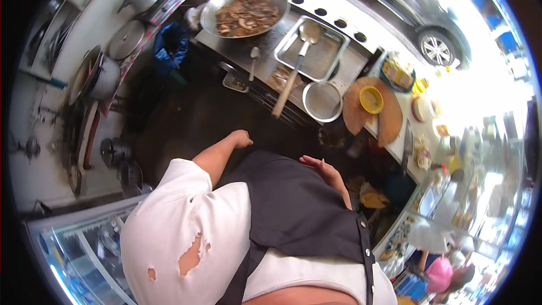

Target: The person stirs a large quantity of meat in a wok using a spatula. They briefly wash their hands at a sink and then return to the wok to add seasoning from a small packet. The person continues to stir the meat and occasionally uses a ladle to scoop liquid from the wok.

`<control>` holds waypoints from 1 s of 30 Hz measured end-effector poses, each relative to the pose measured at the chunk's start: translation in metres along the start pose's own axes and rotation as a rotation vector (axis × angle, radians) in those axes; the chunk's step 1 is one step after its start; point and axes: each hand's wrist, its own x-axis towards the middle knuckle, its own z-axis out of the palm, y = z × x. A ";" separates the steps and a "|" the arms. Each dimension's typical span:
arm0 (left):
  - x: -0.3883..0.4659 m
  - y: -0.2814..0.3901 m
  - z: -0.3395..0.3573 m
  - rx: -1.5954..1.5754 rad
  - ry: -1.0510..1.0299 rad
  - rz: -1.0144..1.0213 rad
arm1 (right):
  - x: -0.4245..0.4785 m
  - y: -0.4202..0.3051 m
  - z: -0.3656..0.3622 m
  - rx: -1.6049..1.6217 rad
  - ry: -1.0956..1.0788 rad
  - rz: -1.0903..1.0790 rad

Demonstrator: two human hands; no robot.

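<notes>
My left hand [241, 139] hangs over the dark floor, loosely curled, to the left of my black apron [296, 203]. Its fingers are mostly hidden, and no object shows in it. My right hand [325, 171] is beside the apron front, fingers slightly apart and holding nothing. Before me is a steel cooking counter [254, 53]. A large metal wok [210, 19] on it holds cooked, sliced brown food [247, 15]. A long-handled metal turner [296, 61] lies across a rectangular steel tray [326, 65], its wooden handle jutting past the counter's front edge. A spoon [253, 61] lies nearby.
A round metal pot [322, 101] stands near the counter edge. Beside it, a yellow bowl [371, 99] sits on a round wooden board [394, 118]. A knife [407, 146] lies further right. Pots line a left shelf [114, 89], near a blue-lined bin [169, 46]. Another person [440, 273] is at lower right.
</notes>
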 end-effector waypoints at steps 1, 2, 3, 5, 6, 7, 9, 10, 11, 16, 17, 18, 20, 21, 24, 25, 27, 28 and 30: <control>-0.010 -0.014 0.000 -0.045 0.011 -0.036 | 0.013 -0.008 0.006 -0.032 -0.067 -0.001; -0.018 -0.026 0.001 -0.114 0.040 -0.070 | 0.026 -0.017 0.013 -0.063 -0.137 0.001; -0.026 -0.034 0.000 -0.183 0.072 -0.103 | 0.040 -0.027 0.026 -0.091 -0.210 0.003; -0.044 -0.058 0.006 -0.301 0.140 -0.142 | 0.070 -0.041 0.058 -0.081 -0.360 0.008; -0.049 -0.069 0.007 -0.336 0.178 -0.133 | 0.087 -0.048 0.077 -0.073 -0.435 0.000; -0.055 -0.085 0.013 -0.375 0.219 -0.134 | 0.106 -0.051 0.098 -0.098 -0.435 0.025; -0.068 -0.122 0.028 -0.514 0.106 -0.207 | 0.145 -0.049 0.136 -0.148 -0.430 0.074; -0.072 -0.149 0.046 -0.469 0.162 -0.186 | 0.168 -0.042 0.150 -0.145 -0.446 0.098; -0.075 -0.177 0.061 -0.413 0.212 -0.159 | 0.193 -0.035 0.164 -0.160 -0.445 0.146; -0.126 -0.337 0.111 -0.394 0.092 -0.290 | 0.310 0.016 0.248 -0.383 -0.227 0.374; -0.136 -0.364 0.110 -0.418 0.047 -0.402 | 0.331 0.024 0.262 -0.460 -0.110 0.405; -0.165 -0.408 0.137 -0.439 0.120 -0.509 | 0.351 0.036 0.279 -0.501 -0.098 0.444; -0.188 -0.463 0.133 -0.614 0.201 -0.711 | 0.394 0.053 0.299 -0.585 -0.018 0.473; -0.197 -0.482 0.109 -0.780 0.202 -0.812 | 0.413 0.058 0.304 -0.594 0.012 0.463; -0.225 -0.544 0.053 -1.004 0.139 -0.871 | 0.458 0.074 0.331 -0.605 0.014 0.483; -0.223 -0.564 0.019 -0.955 0.179 -0.839 | 0.472 0.073 0.340 -0.621 0.005 0.488; -0.207 -0.597 -0.060 -0.865 0.255 -0.765 | 0.500 0.075 0.352 -0.698 0.009 0.486; -0.201 -0.619 -0.090 -0.742 0.420 -0.681 | 0.513 0.079 0.356 -0.755 0.007 0.493; -0.174 -0.652 -0.158 -0.642 0.634 -0.595 | 0.542 0.083 0.352 -0.892 0.006 0.505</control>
